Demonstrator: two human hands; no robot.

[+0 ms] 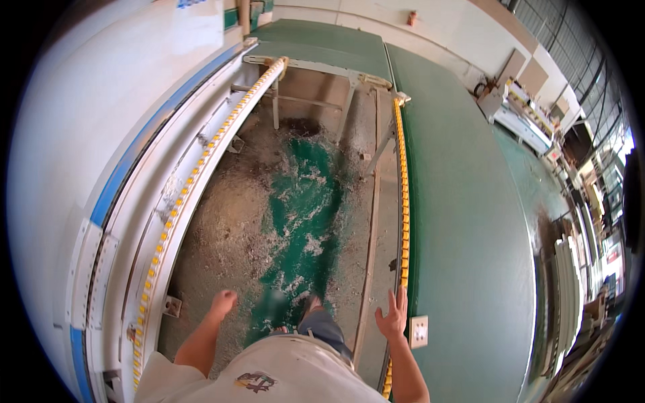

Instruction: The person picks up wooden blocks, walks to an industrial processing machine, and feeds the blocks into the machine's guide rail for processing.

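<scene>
My right hand [392, 316] is open, its fingers stretched forward and the thumb apart. It lies at the strip of yellow rollers [404, 201] along the near edge of a long green table [457, 201]. My left hand [226, 303] hangs in the air above the dusty floor, fingers curled in, and I see nothing in it. To its left runs a white machine rail [176, 252] with another row of yellow rollers [176, 213]. A beige control box [418, 332] with several buttons sits on the table side, just right of my right wrist.
I stand in a gap between the machine and the table; debris and dust cover its green floor [306, 201]. Another green table [316, 43] closes the far end. A thin rail [370, 248] runs along the floor. Stacked white boards [568, 302] stand at the right.
</scene>
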